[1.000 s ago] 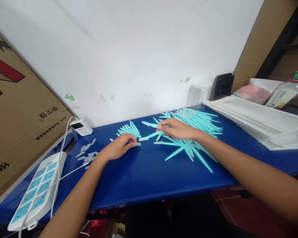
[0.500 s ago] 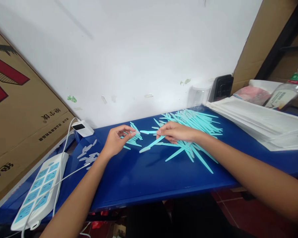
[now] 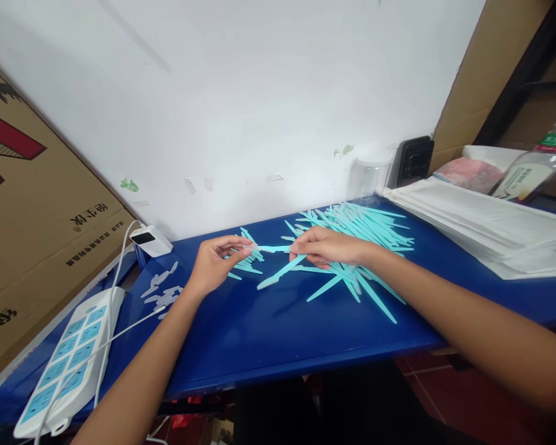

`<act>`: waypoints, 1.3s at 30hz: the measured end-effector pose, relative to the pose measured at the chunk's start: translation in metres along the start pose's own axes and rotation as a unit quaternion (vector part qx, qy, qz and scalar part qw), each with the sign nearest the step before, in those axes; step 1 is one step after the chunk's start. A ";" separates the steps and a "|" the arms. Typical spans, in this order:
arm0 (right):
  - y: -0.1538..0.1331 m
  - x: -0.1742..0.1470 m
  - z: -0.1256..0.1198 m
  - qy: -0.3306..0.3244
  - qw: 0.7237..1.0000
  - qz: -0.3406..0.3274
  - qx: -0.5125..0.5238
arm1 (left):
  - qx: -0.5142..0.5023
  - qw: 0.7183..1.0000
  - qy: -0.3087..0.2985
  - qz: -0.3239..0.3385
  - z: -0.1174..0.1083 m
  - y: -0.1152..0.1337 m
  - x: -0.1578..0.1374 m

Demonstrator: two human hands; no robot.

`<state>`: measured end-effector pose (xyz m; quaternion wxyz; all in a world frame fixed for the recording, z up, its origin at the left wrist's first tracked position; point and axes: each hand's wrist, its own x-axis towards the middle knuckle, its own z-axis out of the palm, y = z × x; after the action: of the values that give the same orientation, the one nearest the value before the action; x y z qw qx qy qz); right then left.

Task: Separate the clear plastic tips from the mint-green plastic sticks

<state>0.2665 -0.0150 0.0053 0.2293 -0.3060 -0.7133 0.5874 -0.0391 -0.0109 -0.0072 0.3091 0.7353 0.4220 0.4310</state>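
Note:
In my right hand [image 3: 324,246] are two turquoise eyebrow razors, pinched by their handles. The upper eyebrow razor [image 3: 277,248] points left to the fingertips of my left hand [image 3: 222,261]; the lower eyebrow razor [image 3: 278,278] slants down to the left, its blade end free. My left thumb and fingers close on what looks like a small clear blade cap at the upper razor's tip, mostly hidden by the fingers. Behind my left hand lies a small heap of razors [image 3: 250,262]. A larger pile of razors [image 3: 366,225] spreads behind and below my right hand.
Loose clear caps [image 3: 160,293] lie on the blue table [image 3: 241,346], left of my left forearm. A white power strip [image 3: 69,364], cables and a small white device [image 3: 152,241] stand farther left. White envelopes [image 3: 482,222], a clear jar [image 3: 369,176] and a bottle [image 3: 532,167] are at right.
The upper razor's tip and my left fingertips have come together; a small gap showed between them before. The lower razor stays in my right hand. The view has shifted slightly.

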 end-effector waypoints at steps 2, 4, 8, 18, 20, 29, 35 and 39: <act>0.000 0.000 0.001 -0.002 1.000 0.003 0.000 | -0.011 1.000 -0.002 -0.003 0.002 0.001 -0.001; 0.002 0.001 0.002 -0.009 1.000 0.005 -0.003 | -0.015 1.000 -0.008 -0.007 0.005 0.003 -0.002; 0.011 0.005 0.004 -0.031 0.999 -0.003 0.007 | -0.010 0.999 -0.038 -0.007 0.012 0.008 -0.005; 0.011 0.006 0.011 -0.037 0.998 -0.015 0.049 | -0.056 0.996 -0.060 -0.027 0.015 0.010 -0.007; 0.010 0.007 0.012 -0.020 0.998 -0.019 0.050 | -0.070 0.996 -0.049 -0.025 0.017 0.012 -0.006; 0.013 0.014 0.028 -0.002 0.999 -0.039 0.034 | -0.127 0.991 -0.018 -0.030 0.034 0.015 -0.008; 0.013 0.012 0.041 -0.050 0.998 -0.030 0.005 | -0.125 0.990 -0.065 -0.028 0.048 0.017 -0.016; 0.014 0.011 0.047 -0.073 0.996 -0.023 0.051 | -0.138 0.989 -0.048 -0.012 0.048 0.019 -0.015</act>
<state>0.2290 -0.0381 -0.0182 0.2057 -0.2332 -0.7040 0.6385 0.0060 -0.0369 -0.0183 0.4331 0.6999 0.3521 0.4457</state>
